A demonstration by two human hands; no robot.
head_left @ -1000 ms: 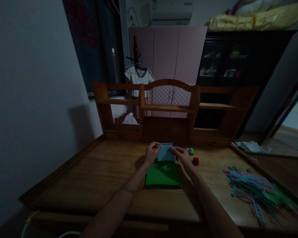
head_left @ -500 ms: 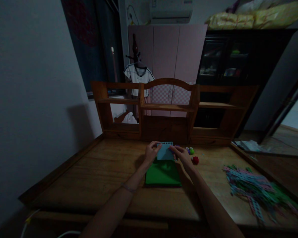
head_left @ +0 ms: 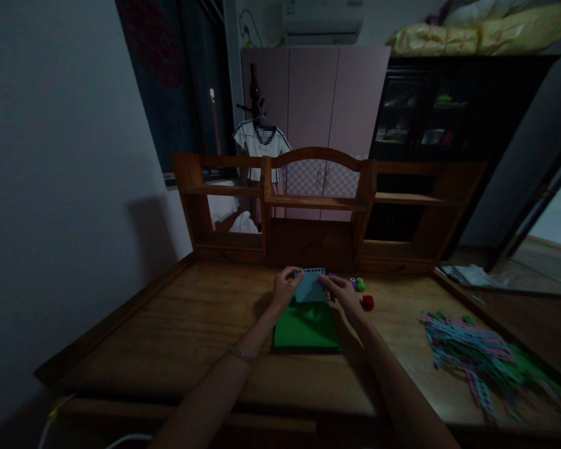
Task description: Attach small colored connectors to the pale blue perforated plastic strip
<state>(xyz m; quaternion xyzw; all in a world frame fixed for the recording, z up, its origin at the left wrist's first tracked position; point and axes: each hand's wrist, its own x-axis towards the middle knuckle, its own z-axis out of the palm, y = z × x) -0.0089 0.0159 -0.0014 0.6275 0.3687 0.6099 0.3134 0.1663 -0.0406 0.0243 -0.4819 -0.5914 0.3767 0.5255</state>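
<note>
You hold a pale blue sheet [head_left: 311, 287] with a row of punched holes along its top edge, above the far end of a green pad [head_left: 307, 325] on the wooden desk [head_left: 177, 324]; your left hand [head_left: 285, 288] pinches its left side, your right hand [head_left: 343, 293] its right. Since a second ago, nothing has visibly moved. Small colourful punches [head_left: 359, 285] sit just right

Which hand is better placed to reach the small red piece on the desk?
Right, probably. The right hand lies beside the red piece; the left hand holds the light blue sheet's far side.
</note>
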